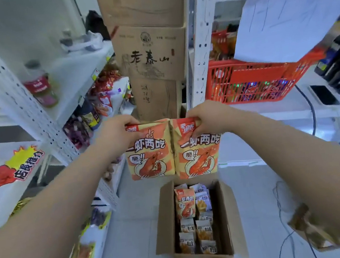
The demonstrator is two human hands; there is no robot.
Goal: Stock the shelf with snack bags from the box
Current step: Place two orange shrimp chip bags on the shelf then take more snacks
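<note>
Two orange-and-yellow shrimp snack bags hang side by side in the air above the open cardboard box [229, 218] on the floor. My left hand [116, 133] grips the top of the left bag [150, 159]. My right hand [208, 118] grips the top of the right bag [198, 155]. The two bags touch along their inner edges. Inside the box lie another shrimp bag [185, 204] and several smaller grey and orange snack packs [204, 227].
White shelves [41, 119] with snacks and a bottle stand on the left. Stacked cardboard boxes [151, 51] rise straight ahead. A red basket [250, 78] under a paper sheet sits on the right shelf, beside a phone [324, 94]. Cables trail over the floor at right.
</note>
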